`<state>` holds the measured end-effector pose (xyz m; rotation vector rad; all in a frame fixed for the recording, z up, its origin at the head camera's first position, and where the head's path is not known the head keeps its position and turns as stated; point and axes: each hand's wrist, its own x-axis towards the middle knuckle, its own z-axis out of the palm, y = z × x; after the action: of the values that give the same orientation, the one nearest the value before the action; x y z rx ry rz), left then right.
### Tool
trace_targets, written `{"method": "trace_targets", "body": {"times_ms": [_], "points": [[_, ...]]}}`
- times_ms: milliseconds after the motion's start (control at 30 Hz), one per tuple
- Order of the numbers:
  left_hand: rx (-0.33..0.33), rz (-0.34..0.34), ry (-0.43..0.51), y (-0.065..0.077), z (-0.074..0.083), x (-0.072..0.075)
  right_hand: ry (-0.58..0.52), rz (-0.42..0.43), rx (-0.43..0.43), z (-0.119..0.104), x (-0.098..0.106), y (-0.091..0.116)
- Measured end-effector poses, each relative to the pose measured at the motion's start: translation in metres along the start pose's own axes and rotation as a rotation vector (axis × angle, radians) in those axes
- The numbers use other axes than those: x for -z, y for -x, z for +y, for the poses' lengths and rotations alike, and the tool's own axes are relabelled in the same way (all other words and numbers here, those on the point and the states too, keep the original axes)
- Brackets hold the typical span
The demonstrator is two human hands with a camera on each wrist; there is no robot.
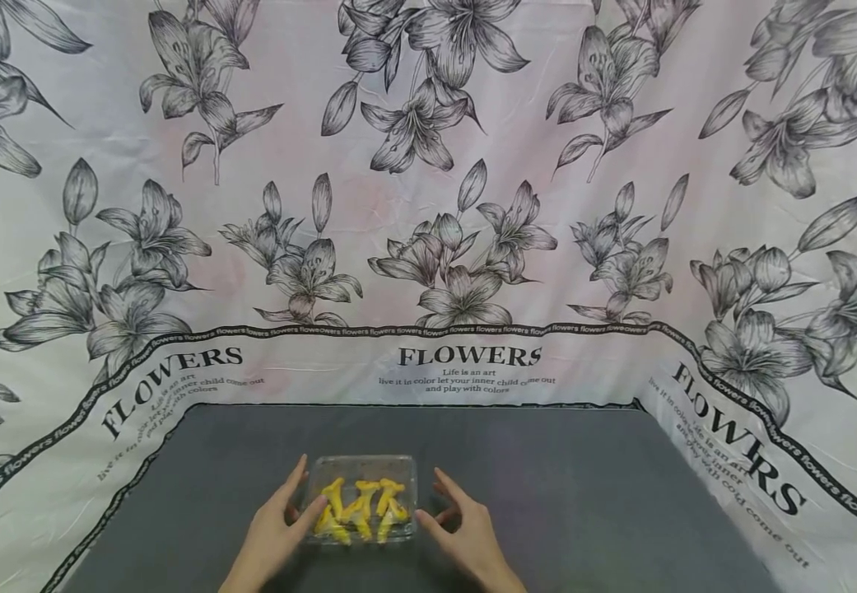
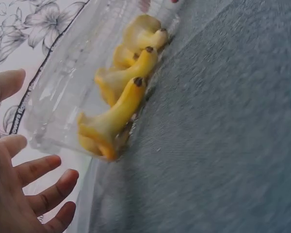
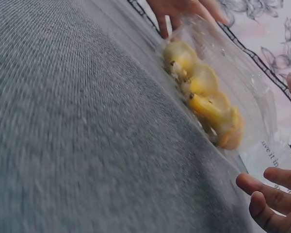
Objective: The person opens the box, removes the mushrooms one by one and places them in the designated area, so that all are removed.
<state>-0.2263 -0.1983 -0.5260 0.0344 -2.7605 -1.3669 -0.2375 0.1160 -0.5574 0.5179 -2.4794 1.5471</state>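
Note:
A clear plastic box [image 1: 364, 464] stands on the grey tabletop, its walls see-through. Inside lie several yellow trumpet-shaped pieces that look like mushrooms [image 1: 360, 511], with flared caps and dark-tipped narrow ends; the left wrist view shows these mushrooms [image 2: 111, 116] close up. My left hand [image 1: 276, 525] is at the box's left side, fingers spread and thumb near its front left. On the other side, my right hand [image 1: 467, 527] has its fingers apart beside the right wall. Neither hand grips the box; whether a fingertip touches it I cannot tell.
Grey cloth-like tabletop [image 1: 547, 478] spreads around the box. White sheeting [image 1: 465, 288] printed with black lilies and lettering rises behind the table and along both sides.

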Motion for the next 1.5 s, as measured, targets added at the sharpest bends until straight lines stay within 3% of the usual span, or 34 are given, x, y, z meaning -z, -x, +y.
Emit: {"method": "trace_targets", "body": {"times_ms": [400, 733, 867, 1133, 1500], "points": [[-0.004, -0.019, 0.028, 0.005, -0.006, -0.018, 0.011, 0.039, 0.017, 0.001, -0.021, 0.001], [-0.022, -0.118, 0.053, 0.009, -0.023, -0.022, -0.095, -0.115, 0.005, 0.002, -0.033, 0.006], [-0.032, -0.130, 0.081, 0.010, -0.027, -0.022, -0.098, -0.131, 0.048, 0.003, -0.037, 0.007], [-0.035, -0.095, 0.056, 0.006, -0.027, -0.028, 0.020, -0.005, 0.138, 0.006, -0.036, 0.008], [-0.052, -0.075, 0.047, 0.005, -0.026, -0.028, 0.025, -0.076, 0.196, 0.009, -0.035, 0.005]]}}
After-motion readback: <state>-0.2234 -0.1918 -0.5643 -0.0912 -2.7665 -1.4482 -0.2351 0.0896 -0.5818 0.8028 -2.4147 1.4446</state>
